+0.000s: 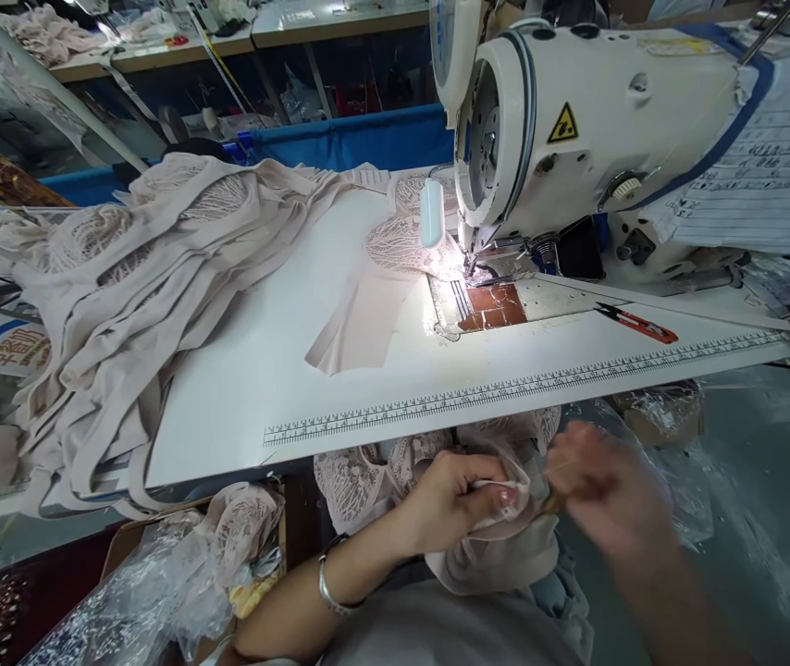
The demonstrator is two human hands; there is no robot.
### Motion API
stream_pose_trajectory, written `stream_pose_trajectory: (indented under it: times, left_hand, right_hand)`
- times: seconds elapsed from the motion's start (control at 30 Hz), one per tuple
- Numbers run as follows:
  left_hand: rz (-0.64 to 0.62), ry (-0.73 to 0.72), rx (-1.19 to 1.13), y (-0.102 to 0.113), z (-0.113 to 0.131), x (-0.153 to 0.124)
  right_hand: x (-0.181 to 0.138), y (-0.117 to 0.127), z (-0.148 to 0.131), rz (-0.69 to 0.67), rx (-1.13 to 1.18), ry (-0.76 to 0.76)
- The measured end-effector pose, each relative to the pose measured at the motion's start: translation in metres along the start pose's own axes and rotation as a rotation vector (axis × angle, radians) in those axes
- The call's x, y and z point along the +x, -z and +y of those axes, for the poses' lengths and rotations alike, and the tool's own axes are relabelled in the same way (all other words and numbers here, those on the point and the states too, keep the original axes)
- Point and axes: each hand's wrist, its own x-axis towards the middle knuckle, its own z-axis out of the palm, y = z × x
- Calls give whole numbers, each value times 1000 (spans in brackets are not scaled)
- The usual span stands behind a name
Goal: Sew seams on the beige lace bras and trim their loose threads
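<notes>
Below the front edge of the surface (381, 370), in the person's lap, the left hand (454, 499) has its grip pinched on a beige lace garment piece (499, 546), thumb and fingers bunching a fold of the cloth. The right hand (607, 495) is blurred with motion just beside it; it seems to touch the same piece, but whether its grip is closed on the cloth cannot be told. By the look of it, this is the handling step away from the machine: a piece being gathered or straightened in the lap. A further move would call for finding the right edge of the soft, slippery fabric and keeping it flat. On the white surface, a second beige piece (381, 305) lies with its lace end under the needle of the industrial sewing machine (575, 139), lit by the small lamp (431, 215). Red thread snips (637, 324) rest to the right, near a printed ruler strip (506, 393) along the front edge. A large heap of beige garments (131, 287) covers the left side. Behind are blue fabric bins and other benches; a cardboard box with plastic bags (179, 573) sits at the lower left.
</notes>
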Motion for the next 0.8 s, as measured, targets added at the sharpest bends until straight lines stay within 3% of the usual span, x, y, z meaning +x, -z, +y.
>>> stream_pose_trajectory:
  times: [0.07,0.1,0.27,0.33,0.43,0.57,0.7,0.77,0.8]
  left_hand:
    - [27,32,-29,4,-1,-1]
    - [45,33,-29,5,-2,-2]
    - [92,-9,108,3,0,-2]
    - [93,-11,188,2,2,-2]
    - [111,-19,244,3,3,-3]
    - [143,-27,301,2,3,-2]
    - [196,-216,430,-6,3,1]
    - [135,-228,395,-8,4,2]
    - [99,-197,348,-9,4,3]
  right_hand:
    - [5,12,-7,134,-78,165]
    - [6,15,-8,133,-163,207]
    - [-4,-11,1,-114,-797,292]
    - [-7,-22,6,-139,-903,402]
    - [-3,-21,9,-130,-899,535]
    - [3,-13,2,-84,-930,592]
    - [-3,-23,2,-222,-705,473]
    - [-8,-22,10,-305,-600,410]
    - [-8,-16,15,-294,-658,424]
